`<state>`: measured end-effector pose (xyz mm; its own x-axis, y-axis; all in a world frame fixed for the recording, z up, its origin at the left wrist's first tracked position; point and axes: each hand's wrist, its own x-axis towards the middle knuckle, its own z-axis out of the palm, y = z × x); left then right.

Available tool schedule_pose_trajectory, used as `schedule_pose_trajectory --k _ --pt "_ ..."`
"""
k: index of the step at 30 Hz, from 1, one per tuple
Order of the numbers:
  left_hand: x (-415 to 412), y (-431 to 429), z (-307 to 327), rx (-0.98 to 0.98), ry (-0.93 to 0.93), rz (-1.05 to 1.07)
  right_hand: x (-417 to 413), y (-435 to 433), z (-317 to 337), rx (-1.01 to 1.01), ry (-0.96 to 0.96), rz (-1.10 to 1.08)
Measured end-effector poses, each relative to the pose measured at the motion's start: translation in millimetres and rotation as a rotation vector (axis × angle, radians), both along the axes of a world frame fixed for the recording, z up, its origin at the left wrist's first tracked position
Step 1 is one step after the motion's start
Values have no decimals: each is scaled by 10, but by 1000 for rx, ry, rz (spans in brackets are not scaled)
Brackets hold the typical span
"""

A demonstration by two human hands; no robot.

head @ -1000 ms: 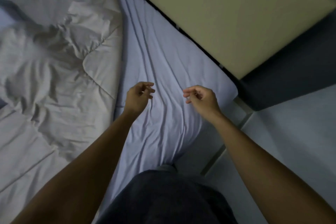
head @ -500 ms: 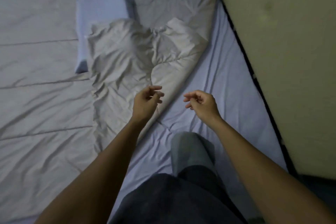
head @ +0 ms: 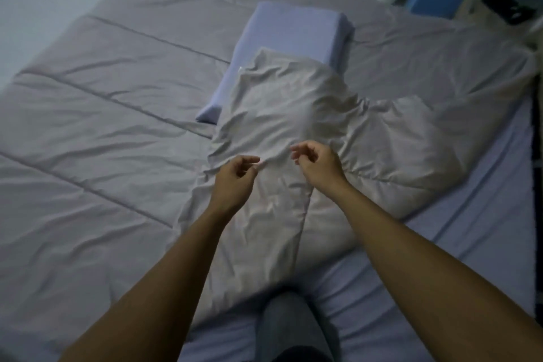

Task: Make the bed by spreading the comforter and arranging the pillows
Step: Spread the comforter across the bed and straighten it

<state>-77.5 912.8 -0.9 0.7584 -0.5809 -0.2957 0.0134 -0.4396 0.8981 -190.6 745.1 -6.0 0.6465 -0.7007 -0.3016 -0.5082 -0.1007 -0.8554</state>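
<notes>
hovering hands (head: 235,178) (head: 320,169) (curled) over comforter (head: 279,103)

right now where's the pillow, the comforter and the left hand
pillow (head: 293,29): head view, on its bare top face
comforter (head: 279,103): head view, on the crumpled folded-back part
left hand (head: 233,181): head view, on the back of the hand

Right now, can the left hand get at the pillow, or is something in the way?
Probably yes, with a stretch. The left hand is empty above the folded comforter, and the pillow lies beyond it. The fold covers its near end, but the rest is bare.
</notes>
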Motion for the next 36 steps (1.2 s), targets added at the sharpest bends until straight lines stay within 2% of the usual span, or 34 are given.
schedule_pose_trajectory --k 5,10,12,16,19,22,24,28,30,31,33,35,36 --pt "340 -324 -661 -2 -26 163 876 -603 -538 -155 2 116" --pt "650 -392 -1416 10 -136 262 1572 -1052 -1025 -454 8 195" --pt "745 -336 -1664 100 -109 275 1821 -1194 -1143 -485 63 237" --pt "826 -143 -2043 424 -5 297 2136 -1425 -1224 -550 289 289" --pt "736 -5 -2158 491 106 252 2130 -1524 -1238 -555 403 324" --pt "604 64 -2124 744 96 98 1988 -1498 -1264 -533 472 362" --pt "488 77 -2020 808 19 -18 1874 -1438 -1244 -615 497 400" --pt "280 180 -1879 772 -235 -93 1583 -1213 -1113 -888 584 459" --pt "171 269 -1800 576 -357 -133 1353 -1054 -1129 -986 635 463" --pt "104 327 -1739 461 -353 -164 1207 -968 -1137 -1016 645 455" --pt "-75 488 -1576 351 -311 -240 854 -771 -1115 -994 566 479" --pt "-266 697 -1403 349 -367 -329 452 -528 -1046 -939 427 571" --pt "-361 821 -1312 348 -407 -372 235 -367 -964 -887 418 581"
